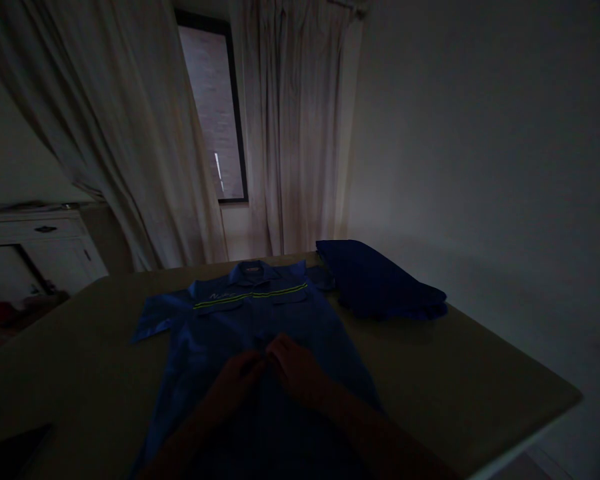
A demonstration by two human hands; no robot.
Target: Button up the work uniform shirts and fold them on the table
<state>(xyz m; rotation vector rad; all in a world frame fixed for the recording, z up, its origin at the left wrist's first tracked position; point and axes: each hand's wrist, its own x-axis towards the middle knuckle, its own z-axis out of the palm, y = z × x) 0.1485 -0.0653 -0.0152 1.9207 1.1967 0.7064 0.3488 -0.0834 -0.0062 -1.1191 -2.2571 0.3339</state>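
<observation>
On the table (480, 373), head view: blue work shirt (215, 333) lies flat, collar at the far end, reflective stripe across the chest. Left hand (237, 381) and right hand (297, 370) meet at mid-shirt, fingertips drawn together and pinching the front placket; the forearms cover the shirt's near hem. Just right of the shirt's collar, touching its sleeve, sits a folded dark-blue pile (380, 280); beyond the shirt hang curtains (290, 133) around a window (215, 107), far left a white cabinet (40, 247); lighting dim.
</observation>
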